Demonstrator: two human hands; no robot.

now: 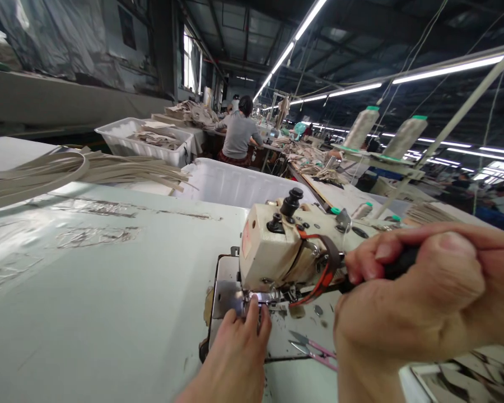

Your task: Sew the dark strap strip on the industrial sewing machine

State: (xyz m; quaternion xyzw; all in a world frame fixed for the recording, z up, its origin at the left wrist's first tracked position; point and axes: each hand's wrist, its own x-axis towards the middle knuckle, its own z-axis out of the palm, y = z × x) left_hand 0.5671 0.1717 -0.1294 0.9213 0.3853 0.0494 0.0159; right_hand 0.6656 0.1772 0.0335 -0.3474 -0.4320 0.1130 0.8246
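Observation:
A cream sewing machine [273, 246] stands in front of me, with an orange-and-black strap [330, 268] round its head. My left hand [243, 347] is open at its needle area, fingers stretched out and fingertips by the lit presser foot [258, 298]. My right hand [420, 280] is closed around a black handle [401, 263] at the right of the machine head. The handle's far end is mostly hidden by my fingers, so its exact kind does not show. Pink-handled thread snips [313, 350] lie on the machine bed, between my two hands.
A pale green table [151, 280] spreads to the left, with beige strips [88, 168] at its back. White bins [243, 184] stand behind it. Thread cones [361, 129] rise at the right. Ahead, a person in grey [237, 134] sits facing away. Cut pieces [483, 375] lie at lower right.

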